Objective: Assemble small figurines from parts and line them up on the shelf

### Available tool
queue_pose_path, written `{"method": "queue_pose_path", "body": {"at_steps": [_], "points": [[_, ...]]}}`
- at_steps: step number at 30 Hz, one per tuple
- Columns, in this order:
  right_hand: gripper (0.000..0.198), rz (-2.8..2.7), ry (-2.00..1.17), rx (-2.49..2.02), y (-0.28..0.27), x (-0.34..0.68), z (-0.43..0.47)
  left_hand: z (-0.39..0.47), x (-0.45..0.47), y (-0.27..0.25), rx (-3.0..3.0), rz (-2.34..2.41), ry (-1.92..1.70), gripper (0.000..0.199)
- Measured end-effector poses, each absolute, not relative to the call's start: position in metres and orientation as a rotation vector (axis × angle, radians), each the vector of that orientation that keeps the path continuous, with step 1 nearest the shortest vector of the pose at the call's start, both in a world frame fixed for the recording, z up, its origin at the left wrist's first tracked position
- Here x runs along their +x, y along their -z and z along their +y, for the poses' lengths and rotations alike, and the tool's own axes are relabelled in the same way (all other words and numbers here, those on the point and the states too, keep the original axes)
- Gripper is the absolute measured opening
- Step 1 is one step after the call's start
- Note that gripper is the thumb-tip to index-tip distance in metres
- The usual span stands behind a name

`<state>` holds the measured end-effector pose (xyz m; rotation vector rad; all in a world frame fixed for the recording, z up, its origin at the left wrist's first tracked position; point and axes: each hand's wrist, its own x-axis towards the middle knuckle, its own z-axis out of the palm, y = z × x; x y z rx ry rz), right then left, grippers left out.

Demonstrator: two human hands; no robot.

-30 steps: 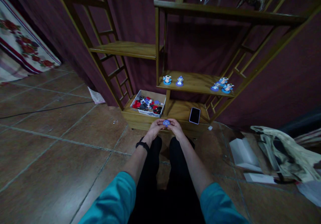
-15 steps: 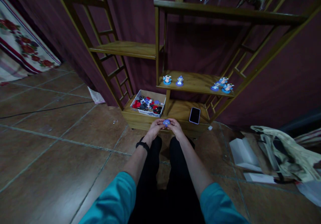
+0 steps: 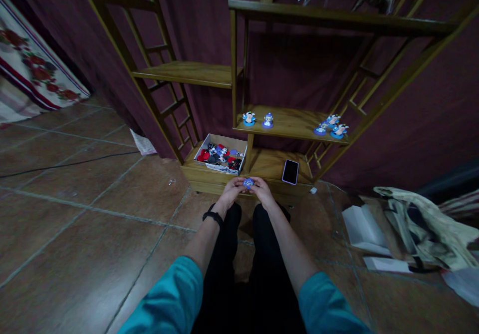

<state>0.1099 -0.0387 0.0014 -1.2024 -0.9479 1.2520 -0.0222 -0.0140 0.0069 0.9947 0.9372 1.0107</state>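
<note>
Between my two hands, just in front of the low cabinet, is a small purple-and-white figurine (image 3: 248, 183). My left hand (image 3: 234, 187) pinches it from the left, and my right hand (image 3: 261, 189) grips its right side. Fingers cover both of its edges, and its finer detail is too small to read. Beyond my hands, a cardboard box (image 3: 239, 167) holds several red, black and purple figurines in a jumble. On the shelf above stand a blue figurine (image 3: 249, 119) and a purple figurine (image 3: 267, 120), with a cluster of figurines (image 3: 333, 121) farther right.
A phone (image 3: 290, 172) lies on the cabinet's lower top, right of the box. The wooden shelf unit (image 3: 209, 73) rises in front of me. White boxes (image 3: 364, 229) and a cream cloth bag (image 3: 430, 224) rest on the tiled floor at right; a black cable (image 3: 71, 163) runs at left.
</note>
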Motion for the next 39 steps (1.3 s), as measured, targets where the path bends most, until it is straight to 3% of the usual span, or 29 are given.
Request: {"method": "queue_pose_path", "body": {"at_steps": [15,25,39], "points": [[0.039,-0.911,-1.309,-1.168,-0.0062,0.1125,-0.0396,-0.0168,-0.0221,-0.0111,0.877,0.898,-1.023,0.028],[0.049,-0.853,-1.319,-1.097,-0.0084,0.1131,-0.0416,-0.0149,-0.025,-0.0095,0.904,0.813,-0.974,0.044],[0.038,-0.808,-1.343,-1.044,-0.0062,0.1128,-0.042,-0.0137,-0.023,-0.0062,0.934,0.91,-1.05,0.043]]}}
